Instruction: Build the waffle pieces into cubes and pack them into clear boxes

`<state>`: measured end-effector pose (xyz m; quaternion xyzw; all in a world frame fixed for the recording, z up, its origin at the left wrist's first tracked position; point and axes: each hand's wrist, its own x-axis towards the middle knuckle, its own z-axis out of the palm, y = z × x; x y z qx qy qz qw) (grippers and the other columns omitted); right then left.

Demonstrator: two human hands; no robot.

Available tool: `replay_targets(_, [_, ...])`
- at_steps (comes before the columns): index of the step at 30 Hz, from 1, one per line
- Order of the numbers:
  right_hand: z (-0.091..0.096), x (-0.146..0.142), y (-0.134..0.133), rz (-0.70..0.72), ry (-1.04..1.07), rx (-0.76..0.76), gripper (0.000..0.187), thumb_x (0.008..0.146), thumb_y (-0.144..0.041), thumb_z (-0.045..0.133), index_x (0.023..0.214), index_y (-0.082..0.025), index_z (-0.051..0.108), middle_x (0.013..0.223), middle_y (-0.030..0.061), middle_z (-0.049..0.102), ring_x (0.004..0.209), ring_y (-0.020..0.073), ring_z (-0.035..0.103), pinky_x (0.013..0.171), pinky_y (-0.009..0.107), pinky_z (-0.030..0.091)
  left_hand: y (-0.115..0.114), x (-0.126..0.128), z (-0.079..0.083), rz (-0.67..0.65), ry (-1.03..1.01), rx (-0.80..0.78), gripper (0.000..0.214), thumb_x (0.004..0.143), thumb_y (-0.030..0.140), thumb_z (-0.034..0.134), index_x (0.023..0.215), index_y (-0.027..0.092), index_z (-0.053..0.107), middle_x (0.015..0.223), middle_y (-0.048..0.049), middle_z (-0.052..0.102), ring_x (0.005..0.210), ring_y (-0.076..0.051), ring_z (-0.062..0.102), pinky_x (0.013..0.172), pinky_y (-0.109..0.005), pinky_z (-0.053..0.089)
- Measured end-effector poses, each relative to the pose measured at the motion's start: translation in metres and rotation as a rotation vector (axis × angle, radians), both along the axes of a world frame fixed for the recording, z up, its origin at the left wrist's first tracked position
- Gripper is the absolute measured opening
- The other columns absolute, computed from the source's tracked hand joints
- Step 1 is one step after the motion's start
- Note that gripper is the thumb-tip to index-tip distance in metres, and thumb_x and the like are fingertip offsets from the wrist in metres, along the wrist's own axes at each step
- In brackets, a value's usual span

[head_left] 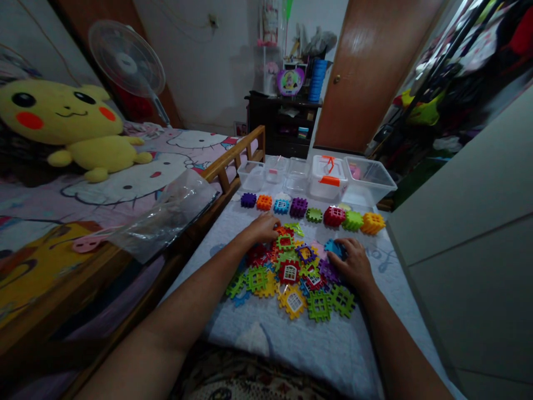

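A heap of colourful plastic interlocking tiles (291,275) lies on a pale quilted mattress (266,333) in front of me. My left hand (263,226) rests at the heap's far left edge, fingers curled down onto an orange-red tile. My right hand (353,261) sits at the heap's right side, its fingers bent over a blue tile (333,246). Beyond the heap a row of stacked tile blocks (310,214) runs from purple at the left to orange at the right.
Clear plastic boxes (366,178) and a lidded tub with an orange latch (328,176) stand behind the row. A wooden bed frame (233,161) with a yellow plush toy (70,125) is at the left. A grey cabinet face (470,222) rises at the right.
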<state>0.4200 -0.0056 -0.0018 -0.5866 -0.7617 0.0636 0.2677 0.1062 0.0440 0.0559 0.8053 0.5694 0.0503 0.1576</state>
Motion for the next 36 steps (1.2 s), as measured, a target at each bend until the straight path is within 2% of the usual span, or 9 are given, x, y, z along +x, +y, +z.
replay_targets(7, [0.001, 0.000, 0.000, -0.008, -0.011, -0.008, 0.037, 0.082, -0.045, 0.059, 0.106, -0.018, 0.066, 0.105, 0.0107, 0.062, 0.099, 0.0281, 0.056, 0.090, 0.042, 0.045, -0.001, -0.004, -0.003, -0.036, -0.042, 0.004, 0.032, 0.071, 0.024, 0.069, 0.103, 0.018, 0.069, 0.108, -0.0091, 0.066, 0.109, -0.028, 0.057, 0.099, -0.037, 0.041])
replay_targets(12, [0.000, 0.001, 0.001, 0.000, 0.008, -0.001, 0.036, 0.082, -0.045, 0.059, 0.106, -0.019, 0.066, 0.105, 0.0106, 0.062, 0.099, 0.0276, 0.057, 0.090, 0.042, 0.045, -0.004, -0.004, -0.007, -0.030, -0.132, 0.033, 0.024, 0.072, 0.017, 0.065, 0.096, 0.018, 0.065, 0.105, -0.0065, 0.067, 0.103, -0.025, 0.059, 0.095, -0.035, 0.043])
replay_targets(15, [0.000, 0.001, 0.001, -0.001, 0.009, -0.006, 0.037, 0.082, -0.046, 0.059, 0.106, -0.019, 0.066, 0.105, 0.0105, 0.062, 0.099, 0.0278, 0.057, 0.089, 0.042, 0.045, -0.005, -0.003, -0.008, -0.048, -0.143, 0.024, 0.028, 0.072, 0.015, 0.063, 0.099, 0.019, 0.064, 0.100, -0.0047, 0.068, 0.095, -0.022, 0.061, 0.090, -0.034, 0.044])
replay_targets(18, [0.000, 0.001, 0.001, -0.002, 0.022, -0.005, 0.037, 0.082, -0.046, 0.060, 0.106, -0.020, 0.067, 0.104, 0.0102, 0.062, 0.098, 0.0277, 0.057, 0.089, 0.042, 0.045, -0.006, -0.001, -0.010, -0.064, -0.114, 0.041, 0.033, 0.073, 0.015, 0.062, 0.106, 0.018, 0.064, 0.106, -0.0071, 0.068, 0.100, -0.024, 0.060, 0.093, -0.036, 0.043])
replay_targets(23, [0.002, -0.001, 0.000, -0.012, 0.029, 0.007, 0.035, 0.081, -0.045, 0.060, 0.106, -0.022, 0.067, 0.103, 0.0093, 0.063, 0.097, 0.0272, 0.057, 0.089, 0.042, 0.045, -0.004, 0.003, -0.011, -0.109, -0.021, 0.054, 0.028, 0.078, 0.019, 0.060, 0.104, 0.018, 0.067, 0.110, -0.0092, 0.067, 0.109, -0.027, 0.057, 0.100, -0.040, 0.038])
replay_targets(28, [0.002, -0.001, 0.000, -0.018, 0.017, -0.004, 0.035, 0.082, -0.045, 0.059, 0.106, -0.020, 0.067, 0.103, 0.0095, 0.063, 0.098, 0.0270, 0.057, 0.089, 0.041, 0.046, -0.006, 0.007, -0.010, -0.073, -0.003, 0.059, 0.027, 0.077, 0.016, 0.058, 0.103, 0.016, 0.066, 0.108, -0.0119, 0.066, 0.108, -0.029, 0.056, 0.097, -0.039, 0.040])
replay_targets(36, [0.002, 0.000, 0.001, -0.024, 0.002, -0.019, 0.038, 0.082, -0.047, 0.059, 0.106, -0.020, 0.067, 0.103, 0.0096, 0.062, 0.097, 0.0271, 0.057, 0.087, 0.041, 0.046, -0.009, 0.006, -0.012, -0.037, -0.073, 0.068, 0.029, 0.075, 0.015, 0.059, 0.104, 0.019, 0.064, 0.103, -0.0072, 0.067, 0.103, -0.027, 0.056, 0.092, -0.037, 0.041])
